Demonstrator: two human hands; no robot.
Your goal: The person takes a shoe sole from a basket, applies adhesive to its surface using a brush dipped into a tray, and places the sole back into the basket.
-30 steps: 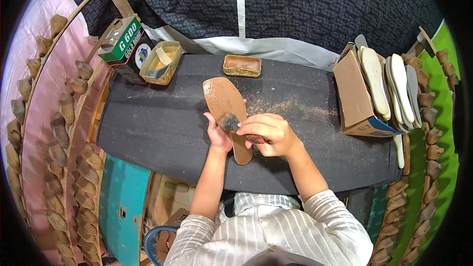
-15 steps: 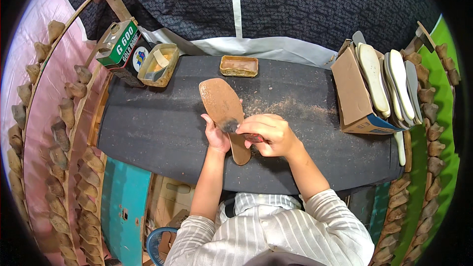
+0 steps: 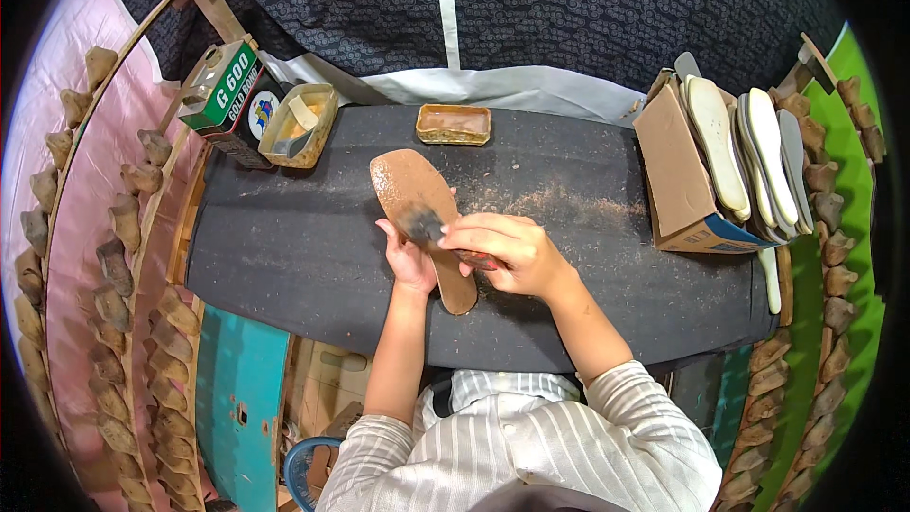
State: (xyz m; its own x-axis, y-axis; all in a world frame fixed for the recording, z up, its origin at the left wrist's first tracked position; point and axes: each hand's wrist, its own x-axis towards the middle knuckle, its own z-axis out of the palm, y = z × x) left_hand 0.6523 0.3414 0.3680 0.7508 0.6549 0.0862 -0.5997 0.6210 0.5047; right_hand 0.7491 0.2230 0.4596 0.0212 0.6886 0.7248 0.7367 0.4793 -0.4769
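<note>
A brown shoe sole [image 3: 403, 180] is held up over the dark table, its broad end tilted away to the left and shiny as if wet. My left hand [image 3: 409, 264] supports it from beneath, thumb spread at the left edge and other fingers mostly hidden behind it. In my right hand [image 3: 512, 251] is a brush [image 3: 474, 259] with a reddish handle. Its dark bristles press on the middle of the sole. Beyond the sole stands a small rectangular tray [image 3: 455, 137] with brownish contents.
A metal can [image 3: 227, 100] and a plastic tub [image 3: 327, 128] with scrapers stand at the back left. On the right, a cardboard box [image 3: 673, 171] holds several pale insoles [image 3: 716, 147]. Shavings [image 3: 569, 204] litter the black-covered table [image 3: 284, 246]. Racks of wooden shoe lasts [image 3: 114, 265] flank both sides.
The sole and both hands have shifted slightly left. The brush has slid left across the sole, with its handle lying lower and its bristles more in view.
</note>
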